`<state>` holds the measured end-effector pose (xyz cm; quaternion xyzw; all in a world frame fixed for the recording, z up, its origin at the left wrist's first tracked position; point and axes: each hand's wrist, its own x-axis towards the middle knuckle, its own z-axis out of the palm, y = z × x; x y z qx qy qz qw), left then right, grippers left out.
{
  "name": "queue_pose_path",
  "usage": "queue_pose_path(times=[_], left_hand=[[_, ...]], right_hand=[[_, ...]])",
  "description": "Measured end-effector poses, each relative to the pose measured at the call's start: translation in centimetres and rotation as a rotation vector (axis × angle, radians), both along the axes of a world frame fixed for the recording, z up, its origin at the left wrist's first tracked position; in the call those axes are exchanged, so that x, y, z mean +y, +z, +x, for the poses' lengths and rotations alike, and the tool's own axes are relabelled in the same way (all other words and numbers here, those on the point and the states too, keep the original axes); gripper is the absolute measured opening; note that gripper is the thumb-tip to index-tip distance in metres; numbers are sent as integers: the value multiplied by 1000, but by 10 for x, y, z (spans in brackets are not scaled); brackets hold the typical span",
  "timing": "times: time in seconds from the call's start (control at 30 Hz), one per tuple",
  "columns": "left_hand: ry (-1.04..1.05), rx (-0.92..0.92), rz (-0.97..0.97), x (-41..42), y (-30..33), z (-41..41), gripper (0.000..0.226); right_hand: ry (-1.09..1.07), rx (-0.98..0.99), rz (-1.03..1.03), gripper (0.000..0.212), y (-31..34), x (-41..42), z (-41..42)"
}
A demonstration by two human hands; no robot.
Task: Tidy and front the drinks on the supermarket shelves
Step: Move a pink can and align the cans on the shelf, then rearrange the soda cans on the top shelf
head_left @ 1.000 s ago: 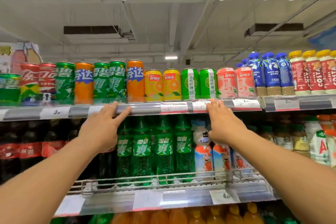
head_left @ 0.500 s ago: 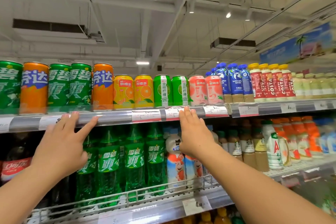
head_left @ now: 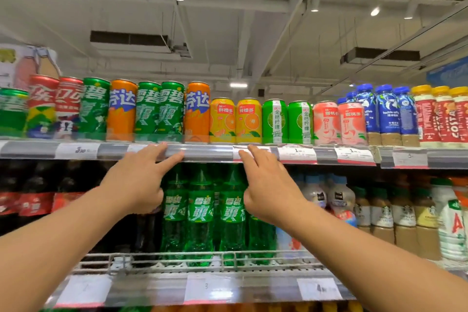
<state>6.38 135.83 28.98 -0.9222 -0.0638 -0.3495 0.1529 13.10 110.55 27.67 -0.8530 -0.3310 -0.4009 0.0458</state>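
Observation:
A row of cans lines the top shelf: red cola cans (head_left: 54,106), green Sprite cans (head_left: 159,109), orange Fanta cans (head_left: 197,110), yellow orange-drink cans (head_left: 235,121), green lime cans (head_left: 287,121) and pink peach cans (head_left: 339,123). My left hand (head_left: 136,180) is raised with fingers spread, fingertips touching the top shelf's price rail (head_left: 207,153) below the Sprite cans. My right hand (head_left: 268,187) is also spread, fingertips on the rail under the yellow cans. Neither hand holds anything. Green Sprite bottles (head_left: 201,213) stand on the shelf below, between my hands.
Blue coffee bottles (head_left: 387,114) and red-labelled Costa bottles (head_left: 443,116) fill the top shelf's right end. Dark cola bottles (head_left: 33,200) stand lower left, brown coffee bottles (head_left: 402,213) lower right. A wire guard rail (head_left: 177,258) fronts the lower shelf.
Both hands have stayed on the top shelf's rail while my right hand slid left, closer to the left hand. The view swung right, then back left.

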Motion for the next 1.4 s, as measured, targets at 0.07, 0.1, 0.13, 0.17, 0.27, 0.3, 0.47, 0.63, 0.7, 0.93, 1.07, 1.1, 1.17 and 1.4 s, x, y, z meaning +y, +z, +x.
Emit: queue_pose_path(times=[0.07,0.1,0.13,0.17,0.27,0.3,0.47,0.63,0.7,0.93,1.07,1.1,1.17,1.4], left_hand=[[-27,-23,11,22,-1,-17,84],[-31,-28,13,38,-3,-26,82],[-27,-30,17,57,-4,-35,81],[-17,-30,13,78,-7,-44,80],[-11,-41,-50,146,-7,-68,80],[-16,-47,-57,166,-5,-74,79],[-73,-75,-85,237,13,-82,79],[-98,-98,-82,265,7,-69,80],[-93,-100,-74,269,2,-65,78],[-71,-145,8,269,0,-57,71],[-90,-171,6,262,6,-57,66],[-108,-187,-5,259,9,-56,66],[-167,-226,-23,247,24,-53,65],[-284,-334,-66,195,111,-28,73]], right_hand=[[63,-6,-43,78,2,28,-12],[77,-10,-60,78,3,42,-16],[79,-16,-66,77,4,56,-20],[71,-19,-61,77,5,69,-22],[20,7,-18,75,10,104,-25],[4,16,-3,75,14,114,-25],[-54,11,79,69,39,157,-32],[-109,-9,133,65,49,179,-38],[-127,-12,119,66,50,184,-38],[-150,2,61,64,38,192,-31],[-148,-42,96,52,26,194,-24],[-158,-59,97,52,24,195,-22],[-182,-83,73,54,19,196,-20],[-217,-120,15,57,16,199,-20]])
